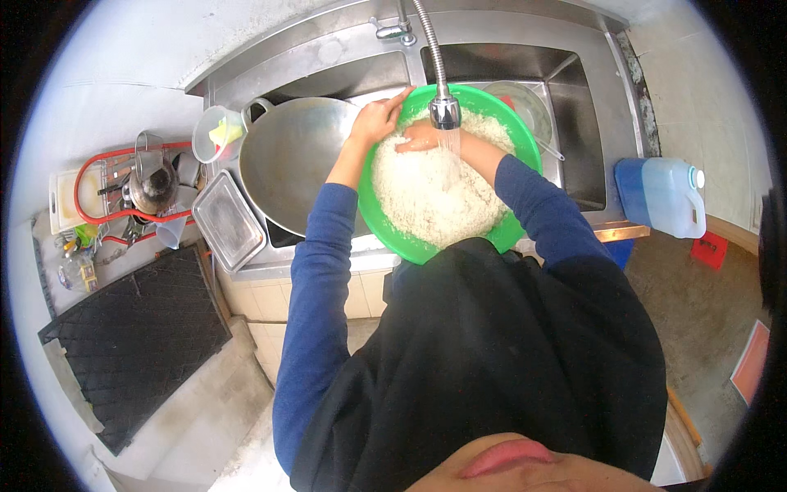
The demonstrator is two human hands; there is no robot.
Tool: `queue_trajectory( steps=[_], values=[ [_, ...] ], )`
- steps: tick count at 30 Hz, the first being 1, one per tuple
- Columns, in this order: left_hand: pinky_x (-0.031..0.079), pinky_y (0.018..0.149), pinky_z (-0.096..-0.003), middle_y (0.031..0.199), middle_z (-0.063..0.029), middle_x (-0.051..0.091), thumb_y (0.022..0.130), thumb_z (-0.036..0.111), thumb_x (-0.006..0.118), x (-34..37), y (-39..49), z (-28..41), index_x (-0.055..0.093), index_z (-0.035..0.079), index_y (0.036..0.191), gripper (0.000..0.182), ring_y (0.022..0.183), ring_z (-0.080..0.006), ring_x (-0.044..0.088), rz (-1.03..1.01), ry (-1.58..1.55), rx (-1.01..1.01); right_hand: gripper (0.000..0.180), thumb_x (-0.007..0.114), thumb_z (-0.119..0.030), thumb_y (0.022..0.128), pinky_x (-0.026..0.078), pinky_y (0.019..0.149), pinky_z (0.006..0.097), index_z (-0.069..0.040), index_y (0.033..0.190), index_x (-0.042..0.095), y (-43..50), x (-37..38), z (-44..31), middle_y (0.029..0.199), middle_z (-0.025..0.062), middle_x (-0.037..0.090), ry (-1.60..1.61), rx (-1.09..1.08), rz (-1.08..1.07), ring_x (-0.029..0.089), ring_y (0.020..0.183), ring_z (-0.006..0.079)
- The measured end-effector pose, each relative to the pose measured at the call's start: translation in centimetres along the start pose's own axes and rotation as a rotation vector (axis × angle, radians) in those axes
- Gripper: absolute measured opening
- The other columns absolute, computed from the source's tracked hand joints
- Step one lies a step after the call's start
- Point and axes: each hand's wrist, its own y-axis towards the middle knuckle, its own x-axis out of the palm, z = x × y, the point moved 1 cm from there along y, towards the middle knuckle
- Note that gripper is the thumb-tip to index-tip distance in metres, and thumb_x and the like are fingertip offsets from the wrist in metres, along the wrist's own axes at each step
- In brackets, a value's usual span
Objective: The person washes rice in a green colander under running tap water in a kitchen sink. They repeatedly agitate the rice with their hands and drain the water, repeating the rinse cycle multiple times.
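A large green plastic basin (529,147), filled with uncooked white rice (436,203), rests at the sink's front edge. Water runs onto the rice from a chrome spray faucet head (445,113) on a flexible metal hose. My left hand (376,118) lies on the basin's upper left rim, its index finger stretched along it. Inside the basin, my right hand (421,136) is partly sunk in the rice, left of the falling water; some of its fingertips are hidden.
A big metal wok (289,160) sits left of the basin, beside a metal tray (229,221) and a plastic tub (216,134). Behind the basin's right side, a clear bowl (533,114) stands in the steel sink (578,129). A plastic jug (661,195) is at the right.
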Motion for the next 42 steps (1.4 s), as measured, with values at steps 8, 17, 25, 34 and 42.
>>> queue_trajectory(
  steps=[8,17,25,34,42],
  values=[
    [0.054,0.076,-0.0498,0.090,-0.0212,0.069,0.089,0.015,0.055,0.3,-0.3,0.4,0.041,0.036,0.146,0.062,0.080,-0.0390,0.067,0.020,0.021,-0.006,0.068,0.062,-0.056,0.084,0.045,0.096,0.0551,-0.007,0.130,0.056,-12.7,4.5,-1.6,0.126,0.0228,0.058,-0.194,-0.105,0.163,0.056,0.116,0.0406],
    [0.055,0.075,-0.0496,0.086,-0.0190,0.069,0.093,0.022,0.051,0.9,0.2,0.3,0.039,0.040,0.146,0.057,0.080,-0.0379,0.068,0.064,0.159,-0.028,0.078,0.074,-0.050,0.073,0.043,0.096,0.0647,-0.035,0.144,0.045,-12.5,8.4,-4.1,0.157,0.0142,0.030,-0.529,0.195,0.253,0.039,0.137,0.0400],
    [0.055,0.072,-0.0505,0.083,-0.0175,0.070,0.094,0.025,0.050,0.6,0.2,-0.7,0.038,0.047,0.144,0.056,0.076,-0.0378,0.068,0.103,0.223,-0.052,0.069,0.071,-0.043,0.075,0.050,0.089,0.0536,-0.022,0.138,0.054,-9.1,6.4,0.4,0.148,0.0197,0.042,0.042,0.240,0.222,0.054,0.123,0.0390],
    [0.055,0.071,-0.0504,0.083,-0.0186,0.069,0.092,0.021,0.052,0.3,0.5,1.2,0.041,0.045,0.144,0.058,0.076,-0.0393,0.067,0.092,0.157,-0.064,0.071,0.081,-0.044,0.059,0.043,0.104,0.0510,-0.028,0.126,0.066,-13.8,7.3,-5.5,0.159,0.0124,0.023,-0.413,0.118,0.294,0.041,0.134,0.0410],
    [0.054,0.077,-0.0502,0.093,-0.0178,0.070,0.093,0.020,0.052,0.2,0.7,-0.1,0.040,0.044,0.145,0.058,0.083,-0.0387,0.067,0.045,0.145,-0.101,0.053,0.071,-0.035,0.076,0.052,0.090,0.0444,-0.023,0.127,0.065,-5.4,6.5,-0.7,0.135,0.0211,0.053,-0.121,0.489,0.139,0.053,0.123,0.0345]
  ],
)
